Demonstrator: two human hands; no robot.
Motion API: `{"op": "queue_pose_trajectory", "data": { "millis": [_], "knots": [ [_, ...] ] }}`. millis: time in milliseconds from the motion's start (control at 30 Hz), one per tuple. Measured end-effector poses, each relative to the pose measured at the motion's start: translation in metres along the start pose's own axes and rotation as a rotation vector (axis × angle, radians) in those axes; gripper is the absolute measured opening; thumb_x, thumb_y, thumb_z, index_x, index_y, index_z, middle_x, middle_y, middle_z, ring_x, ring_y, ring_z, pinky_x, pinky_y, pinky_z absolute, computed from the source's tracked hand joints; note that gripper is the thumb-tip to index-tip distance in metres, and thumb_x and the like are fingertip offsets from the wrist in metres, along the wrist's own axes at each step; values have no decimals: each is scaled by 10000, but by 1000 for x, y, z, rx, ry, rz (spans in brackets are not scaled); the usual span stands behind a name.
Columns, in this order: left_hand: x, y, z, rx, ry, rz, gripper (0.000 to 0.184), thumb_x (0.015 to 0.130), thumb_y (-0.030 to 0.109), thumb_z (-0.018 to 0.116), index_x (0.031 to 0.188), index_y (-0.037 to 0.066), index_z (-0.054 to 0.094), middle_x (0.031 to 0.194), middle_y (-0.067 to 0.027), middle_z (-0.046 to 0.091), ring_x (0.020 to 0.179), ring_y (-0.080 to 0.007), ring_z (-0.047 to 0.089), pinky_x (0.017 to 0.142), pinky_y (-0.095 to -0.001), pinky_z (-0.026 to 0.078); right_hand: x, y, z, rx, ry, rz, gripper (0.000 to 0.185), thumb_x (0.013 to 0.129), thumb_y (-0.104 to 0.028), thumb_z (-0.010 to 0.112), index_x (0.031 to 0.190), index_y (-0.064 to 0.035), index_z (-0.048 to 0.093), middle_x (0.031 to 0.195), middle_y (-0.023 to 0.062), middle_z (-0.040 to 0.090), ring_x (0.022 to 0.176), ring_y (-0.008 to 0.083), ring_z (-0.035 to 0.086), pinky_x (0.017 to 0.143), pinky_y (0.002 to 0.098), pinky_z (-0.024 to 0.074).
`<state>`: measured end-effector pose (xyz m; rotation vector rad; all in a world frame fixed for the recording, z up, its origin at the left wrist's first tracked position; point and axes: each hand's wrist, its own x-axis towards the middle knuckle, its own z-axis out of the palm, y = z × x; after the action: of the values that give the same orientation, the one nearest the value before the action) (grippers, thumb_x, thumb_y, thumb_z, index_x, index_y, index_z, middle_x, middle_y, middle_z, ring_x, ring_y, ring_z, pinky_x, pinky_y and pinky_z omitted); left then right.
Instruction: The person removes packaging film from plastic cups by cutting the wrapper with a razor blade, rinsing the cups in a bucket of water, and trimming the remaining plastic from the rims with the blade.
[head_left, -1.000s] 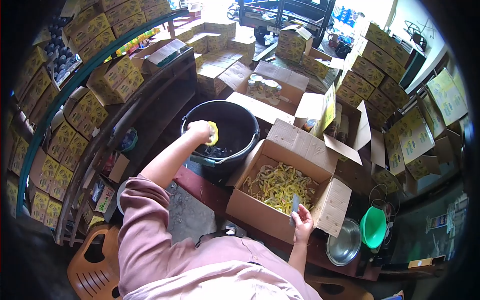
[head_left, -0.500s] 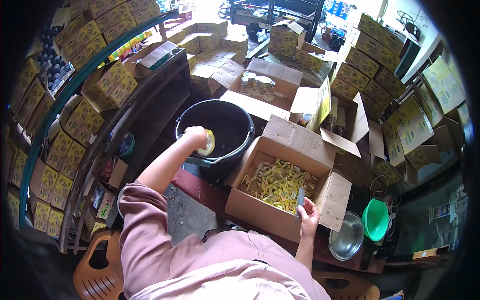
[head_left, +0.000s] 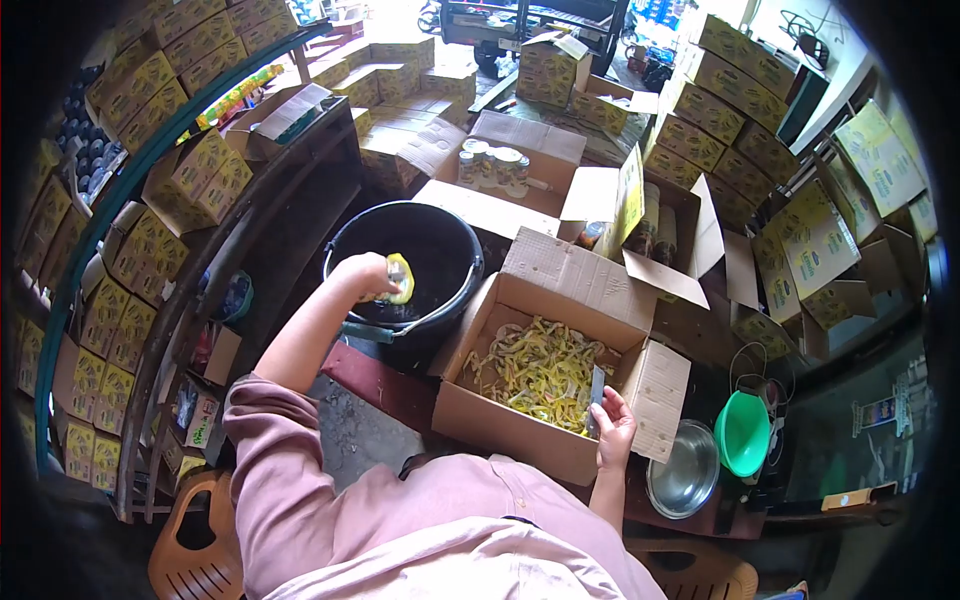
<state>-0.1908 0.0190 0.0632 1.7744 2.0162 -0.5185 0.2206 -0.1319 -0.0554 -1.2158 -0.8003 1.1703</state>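
My left hand [head_left: 366,278] is closed on a yellow-edged pale piece [head_left: 401,279] that looks like fruit. It is over the near left side of a black bucket [head_left: 337,240] with a wire handle. Dark liquid seems to lie in the bucket. My right hand [head_left: 613,428] grips a knife [head_left: 597,385], its grey blade upright and the handle hidden by my fingers. That hand is at the near right corner of an open cardboard box [head_left: 515,447]. Inside the box lies a heap of yellow and whitish peel strips [head_left: 545,372].
Right of the box stand a steel bowl [head_left: 683,470] and a green basin [head_left: 743,433]. Behind it are an open carton of jars [head_left: 492,165] and another open carton [head_left: 692,262]. Stacked yellow cartons [head_left: 715,120] line both sides. An orange chair [head_left: 192,535] stands at lower left.
The whole view has shifted slightly. My left hand has turned over the bucket, so more of the yellow-edged piece shows. My right hand still holds the knife at the box corner.
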Motion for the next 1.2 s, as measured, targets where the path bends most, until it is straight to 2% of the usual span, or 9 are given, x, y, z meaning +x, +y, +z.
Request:
{"op": "queue_pose_trajectory", "data": {
  "millis": [333, 400, 467, 633, 733, 767, 800, 1000, 1200],
  "knots": [
    [9, -15, 14, -419, 238, 139, 666, 726, 501, 622, 1078, -36, 446, 960, -236, 595, 899, -304, 597, 776, -359, 463, 20, 8, -4, 89, -67, 91, 367, 736, 71, 597, 1092, 0, 544, 900, 49, 590, 802, 109, 571, 745, 232, 491],
    [17, -23, 11, -485, 277, 136, 609, 775, 542, 555, 1025, -13, 519, 882, -167, 619, 812, -221, 605, 709, -328, 466, 22, 3, -1, 99, -58, 119, 353, 729, 66, 618, 1070, -7, 562, 886, 37, 581, 820, 102, 559, 767, 241, 491],
    [24, -31, 3, -325, -144, -5, 630, 771, 584, 522, 957, -12, 604, 828, -150, 634, 754, -224, 617, 674, -325, 470, 25, 1, 2, 97, -61, 107, 352, 729, 68, 617, 1069, -5, 562, 888, 39, 584, 815, 102, 560, 759, 239, 490],
    [-5, -13, -19, 56, -23, -104, 634, 761, 600, 503, 961, 13, 636, 844, -163, 631, 754, -257, 624, 671, -346, 484, 30, -1, -1, 90, -59, 75, 362, 723, 70, 622, 1072, -3, 562, 887, 42, 589, 800, 102, 562, 751, 235, 488],
    [27, -36, -1, 1, 323, 3, 594, 782, 549, 514, 1040, 19, 589, 849, -159, 620, 745, -270, 618, 702, -357, 485, 30, -1, -2, 82, -49, 76, 366, 719, 66, 628, 1072, -4, 562, 884, 40, 590, 795, 101, 562, 750, 235, 489],
    [20, -25, -9, -105, 382, -14, 534, 816, 467, 514, 1057, -10, 535, 858, -172, 600, 764, -272, 611, 723, -355, 486, 30, -1, -1, 78, -47, 78, 367, 718, 65, 630, 1072, -5, 563, 885, 38, 589, 794, 100, 561, 750, 235, 489],
    [-11, 1, -34, -432, 243, -95, 549, 812, 420, 536, 1120, -34, 503, 1041, -219, 579, 972, -290, 574, 845, -363, 441, 29, 0, -1, 75, -44, 78, 369, 717, 64, 632, 1072, -7, 563, 886, 37, 588, 793, 99, 559, 750, 234, 488],
    [-2, 41, 5, -1199, 397, 450, 456, 830, 323, 504, 1091, -43, 429, 929, -131, 571, 841, -172, 537, 746, -296, 456, 37, -8, 17, 19, -68, 50, 462, 671, 61, 682, 1105, -16, 543, 929, 50, 598, 852, 108, 558, 763, 238, 483],
    [-41, 137, 25, -1104, 597, 744, 619, 621, 85, 775, 1083, -30, 379, 954, -140, 602, 898, -158, 590, 745, -291, 492, 49, -80, 60, -262, -78, -262, 398, 706, 36, 674, 1081, -53, 575, 822, 53, 643, 714, 82, 598, 669, 217, 491]
  ]
}}
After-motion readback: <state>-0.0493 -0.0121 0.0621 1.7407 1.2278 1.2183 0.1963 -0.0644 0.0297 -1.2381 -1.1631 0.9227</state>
